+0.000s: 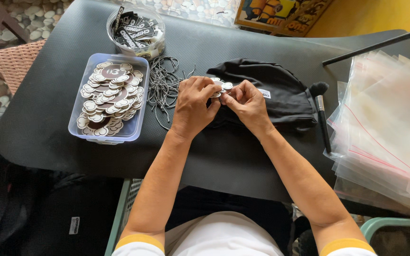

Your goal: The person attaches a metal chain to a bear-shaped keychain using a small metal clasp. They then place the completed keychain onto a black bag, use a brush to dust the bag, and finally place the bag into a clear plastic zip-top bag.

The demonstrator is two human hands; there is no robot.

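My left hand (193, 106) and my right hand (247, 104) meet over the middle of a dark mat (48, 104). Together they pinch a small white-edged, cloud-shaped tag (223, 86) between the fingertips. Just behind the hands lies a folded black cloth item (281, 90) with a small white label. A tangle of thin beaded chains (162, 85) lies left of my left hand.
A clear rectangular tub (74, 130) holds several more cloud-shaped tags. A round clear container (136, 28) of black printed labels stands behind it. A black brush (321, 114) and a stack of clear zip bags (390, 123) lie at the right. Black bags sit on the floor at lower left.
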